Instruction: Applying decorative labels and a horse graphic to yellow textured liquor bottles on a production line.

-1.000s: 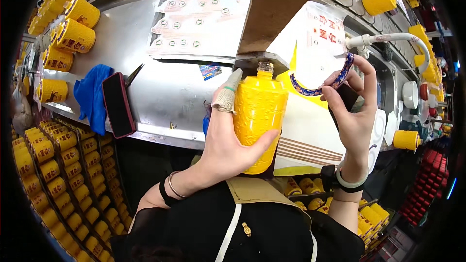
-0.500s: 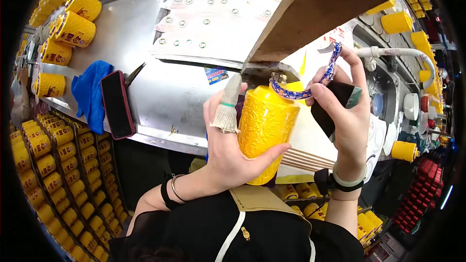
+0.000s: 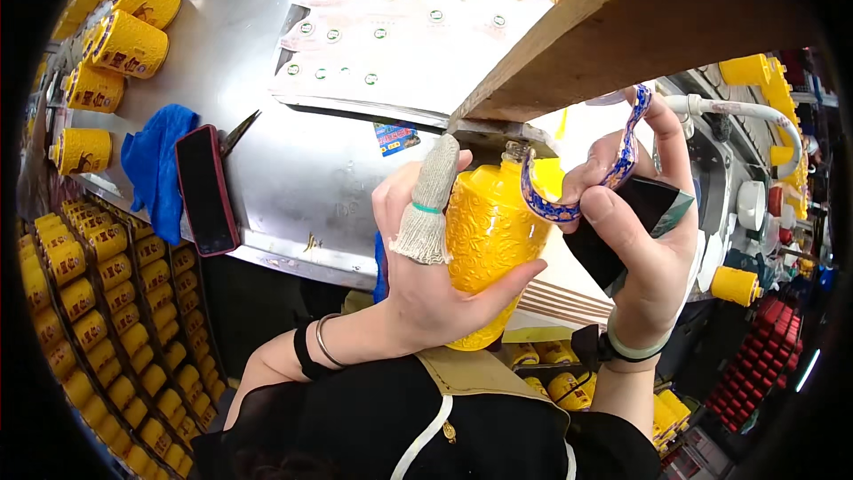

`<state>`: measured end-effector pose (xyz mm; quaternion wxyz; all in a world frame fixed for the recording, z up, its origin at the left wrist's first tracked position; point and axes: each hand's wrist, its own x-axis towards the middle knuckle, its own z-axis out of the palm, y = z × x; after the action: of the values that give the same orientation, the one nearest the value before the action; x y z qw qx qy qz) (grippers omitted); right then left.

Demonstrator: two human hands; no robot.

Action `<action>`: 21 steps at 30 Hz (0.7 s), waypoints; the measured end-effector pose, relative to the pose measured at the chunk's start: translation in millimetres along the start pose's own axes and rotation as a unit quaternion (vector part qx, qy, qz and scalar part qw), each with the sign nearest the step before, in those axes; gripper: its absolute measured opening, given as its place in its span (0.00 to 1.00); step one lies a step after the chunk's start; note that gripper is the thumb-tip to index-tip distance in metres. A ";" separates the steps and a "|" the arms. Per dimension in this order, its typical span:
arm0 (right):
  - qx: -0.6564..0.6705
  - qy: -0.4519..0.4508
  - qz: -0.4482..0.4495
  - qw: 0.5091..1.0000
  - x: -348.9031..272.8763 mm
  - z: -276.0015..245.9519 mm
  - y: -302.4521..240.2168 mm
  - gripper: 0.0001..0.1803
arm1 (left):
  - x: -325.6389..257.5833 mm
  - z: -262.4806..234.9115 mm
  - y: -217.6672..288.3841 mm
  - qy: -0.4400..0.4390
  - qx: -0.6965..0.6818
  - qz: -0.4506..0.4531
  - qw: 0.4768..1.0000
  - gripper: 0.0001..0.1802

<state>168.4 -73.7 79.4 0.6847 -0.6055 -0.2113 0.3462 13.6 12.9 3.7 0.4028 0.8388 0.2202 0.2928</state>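
My left hand is wrapped round a glossy yellow embossed bottle with a clear glass neck, tilted slightly in front of me. A knitted grey-white finger cover with a green band sits on one of its fingers. Between thumb and fingertips, my right hand pinches a curved blue strip with an orange and white floral pattern. The strip's lower end hangs beside the bottle's shoulder; whether it touches cannot be told. A black flat piece with a greenish edge is also in or behind my right hand, partly hidden.
A wooden beam crosses above the bottle. On the metal table lie printed label sheets, a phone, pointed dark scissors or tweezers and a blue cloth. Yellow containers stand left; racks hold several more.
The strip's lower end has moved right and down, off the bottle's neck area, as my right hand shifted right. My left hand still grips the bottle. The view has shifted slightly.
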 end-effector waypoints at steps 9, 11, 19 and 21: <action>-0.065 0.000 0.072 0.995 8.0 -32.7 15.7 0.35 | -1.0 5.8 -4.0 -0.002 -0.056 0.000 0.998 0.47; -0.083 0.010 0.066 0.994 8.2 -32.7 17.9 0.35 | 1.4 4.0 -0.5 0.017 -0.022 0.009 1.000 0.46; -0.115 0.005 0.031 0.993 4.4 -38.3 28.5 0.35 | -2.4 9.7 -8.9 0.003 -0.094 0.024 0.995 0.43; -0.139 0.018 0.038 0.989 3.6 -36.9 28.6 0.35 | -3.0 10.8 -9.1 0.001 -0.127 0.007 0.992 0.41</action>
<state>190.6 -95.5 44.4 0.5837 -0.7086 -0.2223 0.3281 17.4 10.5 -10.0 0.5038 0.7821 0.1758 0.3219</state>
